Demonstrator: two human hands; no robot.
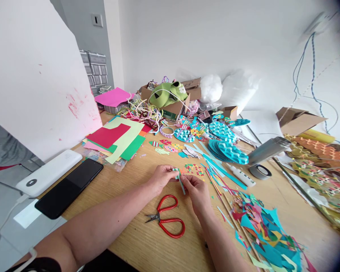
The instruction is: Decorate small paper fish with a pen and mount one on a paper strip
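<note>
Both hands meet over the wooden table, near the middle of the view. Between the fingertips of my left hand [163,177] is a small pale green and white paper piece [176,173]. My right hand [196,190] pinches at the same piece from the other side, by a thin light blue-green strip [182,185] that hangs down toward me. Red-handled scissors [172,220] lie just below the hands, blades pointing left. Small paper fish [170,148] and a patch of tiny coloured cutouts [194,169] lie beyond the hands.
A black phone [69,188] and white power bank [49,172] lie at left, near coloured paper sheets [133,147]. To the right are a glue bottle [241,175], a tape roll [260,171], a metal flask [269,150], thin sticks and paper scraps [272,234]. Boxes stand behind.
</note>
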